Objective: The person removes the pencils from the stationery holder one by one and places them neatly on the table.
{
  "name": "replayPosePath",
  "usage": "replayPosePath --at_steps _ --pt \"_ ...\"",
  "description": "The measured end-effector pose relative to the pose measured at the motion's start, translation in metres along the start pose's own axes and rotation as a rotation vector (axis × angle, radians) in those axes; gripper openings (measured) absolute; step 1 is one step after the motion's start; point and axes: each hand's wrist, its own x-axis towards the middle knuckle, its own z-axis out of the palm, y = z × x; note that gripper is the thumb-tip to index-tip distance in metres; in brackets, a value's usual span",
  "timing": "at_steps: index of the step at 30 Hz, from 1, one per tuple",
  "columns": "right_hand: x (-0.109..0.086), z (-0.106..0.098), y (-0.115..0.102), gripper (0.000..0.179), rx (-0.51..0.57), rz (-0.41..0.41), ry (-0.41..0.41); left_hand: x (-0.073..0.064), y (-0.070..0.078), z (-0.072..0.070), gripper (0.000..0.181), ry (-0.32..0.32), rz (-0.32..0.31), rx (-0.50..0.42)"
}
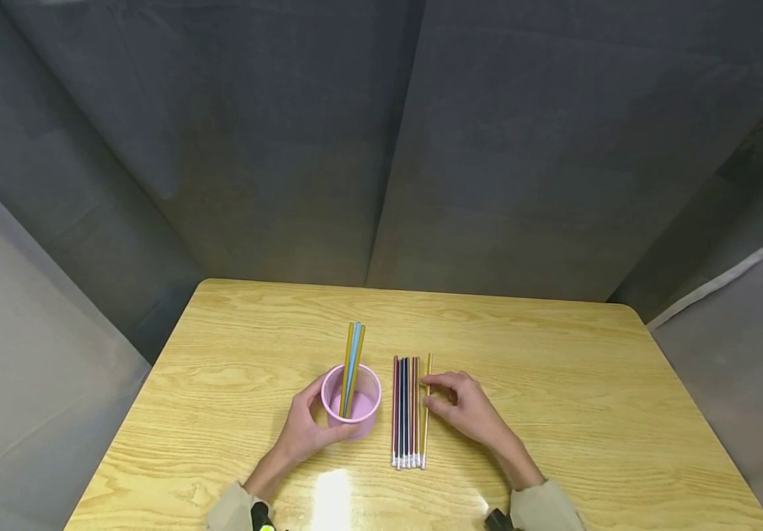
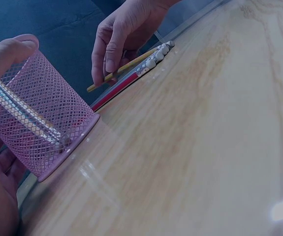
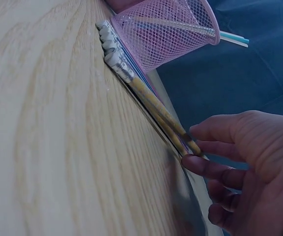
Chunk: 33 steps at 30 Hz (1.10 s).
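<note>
- One yellow pencil (image 3: 156, 105), pinched by the right grip (image 1: 464, 408) near the end away from its eraser, which sits low at the bench (image 1: 554, 369)
- The left grip (image 1: 305, 428) wraps the pink mesh cup (image 2: 57, 103), beside the pencil row (image 1: 404, 413)

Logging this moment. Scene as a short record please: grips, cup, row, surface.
left grip: holds cup
right grip: pinches yellow pencil at row's right end
cup: pink mesh
contents: yellow and blue pencils
row: red and dark pencils, right of cup, white ends toward person
surface: wooden table
</note>
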Motion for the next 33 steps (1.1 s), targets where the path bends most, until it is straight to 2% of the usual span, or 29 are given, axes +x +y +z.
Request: replayPosePath --at_steps 16,21,25,30,33 --pt "0.0 -0.001 -0.004 0.031 -0.021 0.049 0.01 0.0 0.0 0.0 0.09 -0.002 0.0 -0.004" --pt "0.001 -0.003 -0.006 0.034 0.031 0.005 0.065 0.001 -0.001 0.0 0.091 -0.007 0.011 -0.012" --pt "0.003 -0.003 -0.009 0.038 0.087 -0.061 0.098 0.001 -0.001 0.0 0.091 -0.007 0.013 -0.009" --pt "0.005 0.002 -0.015 0.046 0.174 -0.154 0.074 0.001 0.0 0.0 0.091 -0.006 0.005 -0.009" --pt "0.006 0.006 -0.02 0.051 0.212 -0.175 0.04 0.001 0.0 0.0 0.091 -0.006 0.004 -0.01"
